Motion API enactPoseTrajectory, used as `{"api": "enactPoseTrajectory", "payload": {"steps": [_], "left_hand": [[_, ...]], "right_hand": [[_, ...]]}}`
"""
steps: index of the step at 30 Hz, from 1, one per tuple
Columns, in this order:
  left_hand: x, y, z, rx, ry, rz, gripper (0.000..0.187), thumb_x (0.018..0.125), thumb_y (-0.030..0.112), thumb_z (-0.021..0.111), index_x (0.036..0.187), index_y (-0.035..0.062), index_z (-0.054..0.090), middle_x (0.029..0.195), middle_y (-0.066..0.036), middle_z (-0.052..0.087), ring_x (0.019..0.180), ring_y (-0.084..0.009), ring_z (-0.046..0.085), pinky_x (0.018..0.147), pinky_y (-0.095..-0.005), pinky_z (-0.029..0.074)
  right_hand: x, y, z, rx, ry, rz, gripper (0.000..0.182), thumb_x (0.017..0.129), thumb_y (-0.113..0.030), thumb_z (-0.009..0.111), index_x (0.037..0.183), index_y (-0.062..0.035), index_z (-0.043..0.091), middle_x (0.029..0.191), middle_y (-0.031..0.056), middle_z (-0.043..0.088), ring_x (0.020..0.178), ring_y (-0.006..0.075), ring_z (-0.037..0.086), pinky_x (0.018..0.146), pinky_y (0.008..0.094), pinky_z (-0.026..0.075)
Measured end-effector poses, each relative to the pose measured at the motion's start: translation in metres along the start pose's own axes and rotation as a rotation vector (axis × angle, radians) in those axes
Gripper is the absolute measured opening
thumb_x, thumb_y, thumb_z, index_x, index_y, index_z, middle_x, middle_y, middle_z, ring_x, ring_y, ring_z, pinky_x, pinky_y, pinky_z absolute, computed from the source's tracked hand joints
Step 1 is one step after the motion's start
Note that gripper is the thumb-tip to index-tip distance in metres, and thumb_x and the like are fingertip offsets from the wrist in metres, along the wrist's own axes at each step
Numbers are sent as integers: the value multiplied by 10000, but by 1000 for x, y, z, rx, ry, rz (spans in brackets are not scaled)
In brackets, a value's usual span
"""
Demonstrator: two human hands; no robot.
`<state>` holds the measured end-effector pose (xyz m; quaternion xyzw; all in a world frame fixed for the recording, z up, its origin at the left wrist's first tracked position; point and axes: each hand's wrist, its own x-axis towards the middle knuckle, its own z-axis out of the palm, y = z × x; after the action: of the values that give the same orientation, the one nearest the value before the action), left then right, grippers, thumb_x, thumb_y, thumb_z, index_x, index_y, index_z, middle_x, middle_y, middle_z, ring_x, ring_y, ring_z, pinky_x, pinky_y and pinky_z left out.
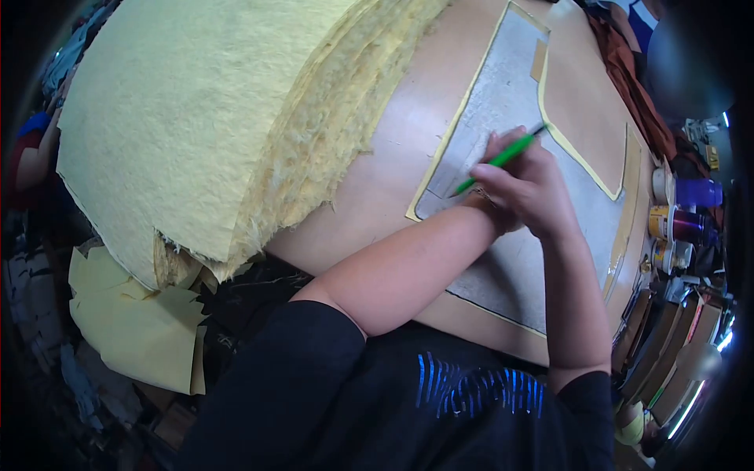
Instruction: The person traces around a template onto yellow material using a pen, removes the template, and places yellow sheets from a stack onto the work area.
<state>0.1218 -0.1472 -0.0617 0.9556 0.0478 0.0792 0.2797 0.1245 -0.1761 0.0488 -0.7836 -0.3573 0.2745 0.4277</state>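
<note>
Single head-worn view, steeply downward, close over the worktable [408, 133]

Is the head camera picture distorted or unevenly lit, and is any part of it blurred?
Head view: strong fisheye bending, with black corners; the table edge curves. Light is even and soft on the yellow sheet stack, with little glare. The right hand with the green pen is fairly sharp; the left hand is hidden behind it. The jars at the right edge look smeared.

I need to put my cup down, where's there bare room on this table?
Bare wood lies between the yellow paper stack and the grey sheet. The tan template is also uncovered. The hands with the green pen take the sheet's middle; jars crowd the right edge.
</note>
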Motion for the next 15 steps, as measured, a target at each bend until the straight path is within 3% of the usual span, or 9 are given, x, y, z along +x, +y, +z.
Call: {"api": "enactPoseTrajectory", "payload": {"steps": [2, 5, 15], "left_hand": [[-6, -2, -8, 106, 61, 93, 626, 804, 433, 350, 1292, 61, 223, 1351, -132, 205, 1265, -299, 142, 989, -509, 118], [-16, -2, -30, 184, 104, 215, 659, 797, 434, 304, 1288, 9, 198, 1359, -170, 160, 1262, -328, 139, 955, -557, 190], [-19, -2, -29, 146, 129, 204, 650, 808, 426, 292, 1285, -1, 183, 1365, -175, 128, 1266, -336, 106, 957, -564, 170]], "right_hand": [[24, 4, 15, -199, -170, 6, 234, 711, -171, 661, 800, -18, 508, 670, 18, 534, 661, 98, 480, 645, 223, 375], [36, -22, 25, -192, -325, 145, 241, 718, -194, 661, 797, -27, 506, 678, 19, 550, 651, 99, 488, 634, 225, 378], [38, -4, 31, -217, -423, 73, 211, 722, -152, 651, 808, -34, 499, 664, 11, 559, 656, 97, 507, 610, 218, 395]]}}
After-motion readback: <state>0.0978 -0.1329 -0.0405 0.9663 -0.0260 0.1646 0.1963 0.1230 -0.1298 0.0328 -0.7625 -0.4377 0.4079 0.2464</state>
